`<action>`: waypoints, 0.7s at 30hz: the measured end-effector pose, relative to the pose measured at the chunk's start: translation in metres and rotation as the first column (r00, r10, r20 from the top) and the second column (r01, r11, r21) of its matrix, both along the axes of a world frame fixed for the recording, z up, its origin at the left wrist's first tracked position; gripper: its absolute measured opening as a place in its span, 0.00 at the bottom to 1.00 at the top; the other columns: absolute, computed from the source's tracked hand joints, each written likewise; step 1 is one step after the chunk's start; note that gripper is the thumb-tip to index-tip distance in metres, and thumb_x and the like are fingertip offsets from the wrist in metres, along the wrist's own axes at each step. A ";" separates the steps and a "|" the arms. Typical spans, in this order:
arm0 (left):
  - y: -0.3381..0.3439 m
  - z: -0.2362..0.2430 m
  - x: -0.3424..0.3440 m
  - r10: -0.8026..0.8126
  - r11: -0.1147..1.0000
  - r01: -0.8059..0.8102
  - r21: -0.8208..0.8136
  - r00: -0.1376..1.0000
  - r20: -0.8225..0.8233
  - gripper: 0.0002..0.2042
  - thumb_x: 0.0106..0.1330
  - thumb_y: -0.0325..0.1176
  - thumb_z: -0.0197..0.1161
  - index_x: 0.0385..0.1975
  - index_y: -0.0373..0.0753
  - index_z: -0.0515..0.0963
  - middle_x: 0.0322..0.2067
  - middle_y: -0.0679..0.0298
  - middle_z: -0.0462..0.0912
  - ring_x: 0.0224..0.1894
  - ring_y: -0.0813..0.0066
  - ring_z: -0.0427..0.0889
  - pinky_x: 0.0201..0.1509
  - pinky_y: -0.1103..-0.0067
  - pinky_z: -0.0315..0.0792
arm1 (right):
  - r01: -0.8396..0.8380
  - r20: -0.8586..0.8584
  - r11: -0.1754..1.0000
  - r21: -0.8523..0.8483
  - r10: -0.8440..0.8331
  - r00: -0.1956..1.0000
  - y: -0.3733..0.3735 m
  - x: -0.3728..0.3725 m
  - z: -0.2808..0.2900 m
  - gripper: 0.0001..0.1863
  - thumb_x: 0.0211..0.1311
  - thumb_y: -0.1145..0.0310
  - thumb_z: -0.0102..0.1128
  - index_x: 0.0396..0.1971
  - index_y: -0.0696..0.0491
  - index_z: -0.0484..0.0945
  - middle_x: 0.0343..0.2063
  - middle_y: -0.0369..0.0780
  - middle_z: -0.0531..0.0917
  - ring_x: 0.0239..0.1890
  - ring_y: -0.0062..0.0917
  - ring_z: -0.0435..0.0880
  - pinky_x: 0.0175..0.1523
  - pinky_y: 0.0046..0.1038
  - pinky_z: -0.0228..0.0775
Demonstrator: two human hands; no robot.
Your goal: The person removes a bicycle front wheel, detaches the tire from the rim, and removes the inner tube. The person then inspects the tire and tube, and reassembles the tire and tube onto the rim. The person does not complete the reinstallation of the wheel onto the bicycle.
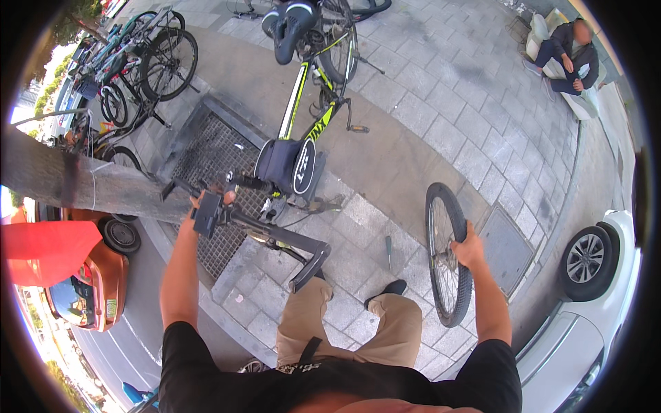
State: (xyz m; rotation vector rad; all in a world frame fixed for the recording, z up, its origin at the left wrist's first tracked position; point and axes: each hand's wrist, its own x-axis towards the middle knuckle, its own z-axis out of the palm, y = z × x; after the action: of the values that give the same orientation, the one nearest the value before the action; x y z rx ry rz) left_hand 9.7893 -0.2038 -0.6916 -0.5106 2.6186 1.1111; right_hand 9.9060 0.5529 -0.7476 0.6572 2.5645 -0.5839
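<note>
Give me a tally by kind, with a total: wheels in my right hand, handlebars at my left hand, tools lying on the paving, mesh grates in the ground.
Wheel in the right hand: 1
Handlebar at the left hand: 1
Tool: 1
Mesh grate: 1
Total: 4

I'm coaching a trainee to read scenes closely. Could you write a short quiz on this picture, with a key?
1. What does the right hand hold?
2. True or false: the screwdriver lies on the metal grate.
3. Where is the black bag?
a) on the saddle
b) on the bicycle frame
c) on the ground

Key:
1. A bicycle wheel.
2. False; it lies on the paving.
3. b
</note>
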 end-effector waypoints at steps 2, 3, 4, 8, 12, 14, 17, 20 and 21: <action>0.000 -0.006 0.008 0.112 0.993 -0.109 0.040 0.991 -0.067 0.21 0.62 0.51 0.81 0.29 0.40 0.82 0.24 0.72 0.81 0.23 0.77 0.78 0.28 0.77 0.73 | 0.010 -0.002 1.000 0.008 -0.010 1.000 0.002 0.006 0.000 0.51 0.54 0.59 0.69 0.79 0.56 0.59 0.51 0.62 0.86 0.56 0.56 0.85 0.62 0.46 0.77; 0.001 -0.007 0.012 0.155 0.987 -0.151 0.058 0.985 -0.079 0.21 0.62 0.52 0.80 0.29 0.40 0.82 0.24 0.72 0.81 0.24 0.76 0.78 0.30 0.75 0.72 | 0.016 0.010 1.000 0.003 -0.016 1.000 0.003 0.011 -0.001 0.51 0.54 0.58 0.69 0.79 0.56 0.58 0.50 0.61 0.86 0.55 0.57 0.85 0.62 0.46 0.77; 0.000 -0.009 0.013 0.187 0.981 -0.181 0.072 0.979 -0.086 0.21 0.63 0.52 0.79 0.29 0.40 0.82 0.25 0.71 0.81 0.25 0.75 0.78 0.32 0.74 0.72 | 0.021 0.023 1.000 -0.002 -0.021 1.000 0.004 0.014 -0.001 0.51 0.54 0.58 0.69 0.79 0.56 0.58 0.49 0.61 0.87 0.55 0.57 0.86 0.62 0.47 0.77; 0.004 -0.007 0.019 0.269 0.962 -0.265 0.070 0.961 -0.059 0.21 0.66 0.54 0.75 0.28 0.40 0.81 0.27 0.70 0.82 0.29 0.72 0.79 0.39 0.68 0.69 | -0.019 0.017 1.000 -0.004 0.019 1.000 0.012 -0.001 -0.004 0.52 0.53 0.58 0.70 0.79 0.57 0.58 0.47 0.61 0.88 0.52 0.57 0.87 0.60 0.48 0.78; 0.019 -0.008 0.015 0.254 0.967 -0.254 0.011 0.967 0.004 0.22 0.69 0.55 0.72 0.28 0.41 0.80 0.29 0.69 0.83 0.33 0.69 0.79 0.47 0.62 0.67 | -0.019 0.058 1.000 0.003 0.019 0.998 0.004 -0.019 -0.006 0.53 0.53 0.58 0.70 0.79 0.57 0.57 0.48 0.61 0.87 0.52 0.57 0.87 0.60 0.48 0.78; 0.026 -0.010 0.019 0.204 0.975 -0.195 -0.109 0.976 0.082 0.22 0.71 0.56 0.70 0.28 0.41 0.80 0.30 0.68 0.83 0.34 0.68 0.79 0.51 0.60 0.66 | -0.005 0.061 1.000 -0.017 0.006 0.998 0.006 -0.034 -0.007 0.53 0.53 0.58 0.68 0.79 0.56 0.57 0.48 0.62 0.87 0.52 0.58 0.87 0.60 0.49 0.78; 0.037 -0.025 0.047 -0.089 0.837 0.168 -0.521 0.981 0.173 0.20 0.75 0.53 0.64 0.31 0.41 0.82 0.38 0.66 0.86 0.48 0.61 0.83 0.73 0.40 0.54 | -0.021 0.126 1.000 -0.010 0.022 0.992 0.003 -0.050 0.003 0.53 0.53 0.58 0.68 0.80 0.54 0.56 0.48 0.62 0.87 0.52 0.58 0.87 0.61 0.49 0.77; 0.050 -0.013 0.064 -0.371 0.717 0.312 -0.623 0.928 0.039 0.16 0.71 0.48 0.68 0.28 0.42 0.85 0.43 0.66 0.85 0.52 0.62 0.81 0.71 0.25 0.33 | -0.024 0.156 0.998 -0.065 0.034 0.987 0.023 -0.055 0.004 0.54 0.53 0.56 0.69 0.80 0.54 0.54 0.50 0.63 0.86 0.54 0.57 0.86 0.62 0.48 0.77; 0.062 -0.006 0.060 -0.358 0.775 0.278 -0.567 0.933 -0.032 0.15 0.71 0.47 0.68 0.30 0.43 0.86 0.42 0.65 0.85 0.52 0.62 0.81 0.72 0.26 0.31 | -0.021 0.153 0.997 -0.077 0.033 0.988 0.034 -0.056 0.008 0.55 0.53 0.55 0.70 0.80 0.55 0.54 0.50 0.63 0.86 0.55 0.57 0.86 0.62 0.48 0.77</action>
State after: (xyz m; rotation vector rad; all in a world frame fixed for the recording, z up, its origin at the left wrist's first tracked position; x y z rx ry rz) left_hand 9.8493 -0.1416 -0.6975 -0.0682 2.9900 0.2685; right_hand 9.8501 0.5868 -0.7400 0.6165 2.3927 -0.5934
